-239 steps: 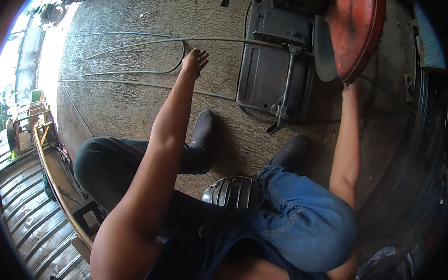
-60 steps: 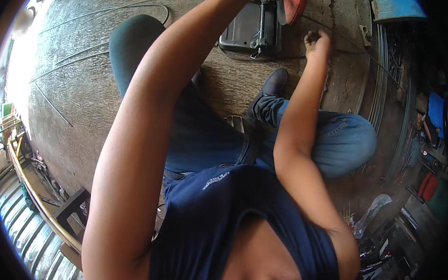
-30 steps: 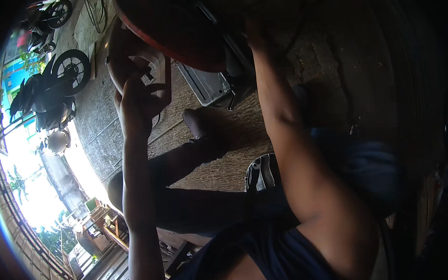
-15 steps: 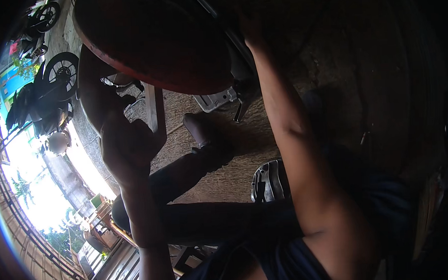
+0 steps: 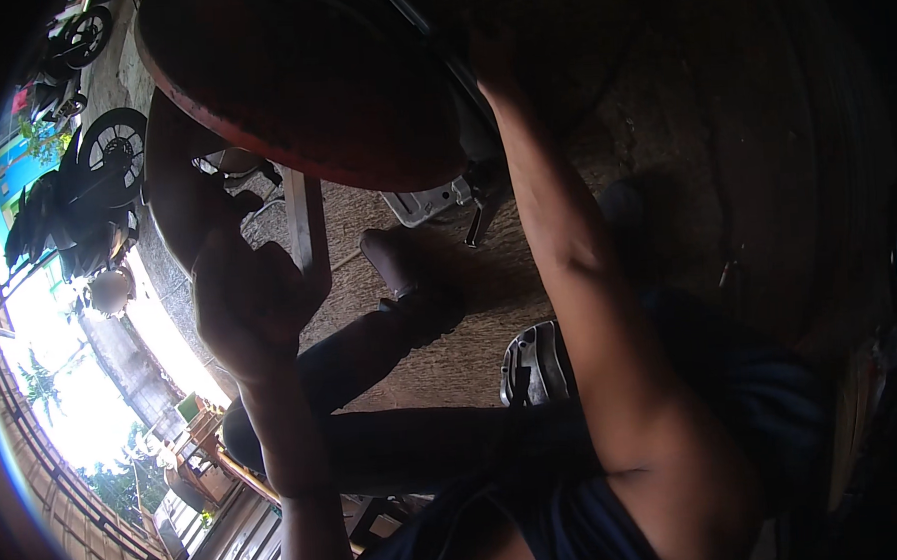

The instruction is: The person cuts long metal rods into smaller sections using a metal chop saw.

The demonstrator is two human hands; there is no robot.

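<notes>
The largest thing in view is a round, reddish-orange panel (image 5: 300, 81), curved like a shell, held up over the person's lap and filling the upper left. Behind its lower edge a grey metal part (image 5: 427, 201) with a bracket lies on the concrete floor (image 5: 442, 350).

The left hand (image 5: 255, 308) is closed around a flat metal bar (image 5: 306, 226) that rises to the panel's underside; its grip is firm and wrapped right round the bar. The right hand (image 5: 494, 58) reaches up past the panel's far edge (it is dark there), so whether its fingers are closed on anything cannot be told.

By the look of it, the step in hand is steadying or positioning the panel with the bar under it; the next move would seem to call for keeping the bar braced while the right hand works at the rim.

The person sits on rough concrete in dark trousers, one dark shoe (image 5: 393, 262) stretched forward and a black knee pad (image 5: 532, 366) on the other leg. To the left, parked motorcycles (image 5: 75, 201) stand in bright daylight by a fence.
</notes>
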